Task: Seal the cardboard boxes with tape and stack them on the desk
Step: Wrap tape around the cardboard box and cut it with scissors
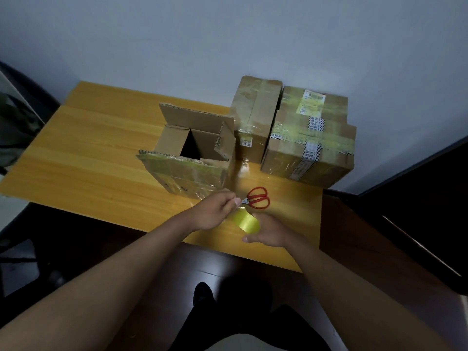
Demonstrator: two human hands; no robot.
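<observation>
Sealing step: judging by the scene, the person is peeling a fresh length of tape to close the open box; it should go best pulled long enough to span the seam and pressed flat from the middle outward.
Table (83, 148): wooden top carrying everything; its left edge is cut off by the frame.
Sealed boxes (307, 143): already taped, standing at two o'clock from the hands, against the wall; whether the right one is a single box or two stacked I cannot tell.
Open box (192, 145): at twelve o'clock, flaps up, inside dark and unreadable.
Left hand (215, 211): grip pinched at the fingertips, seemingly on the tape's free end; the clear strip itself is hard to make out.
Right hand (268, 230): grip curled round the roll from the far side, fingers mostly hidden.
Tape roll (247, 221): yellowish, held between the hands above the table's near edge.
Scissors (258, 197): red handles, lying at twelve o'clock just beyond the roll, blades hidden behind the left fingertips.
</observation>
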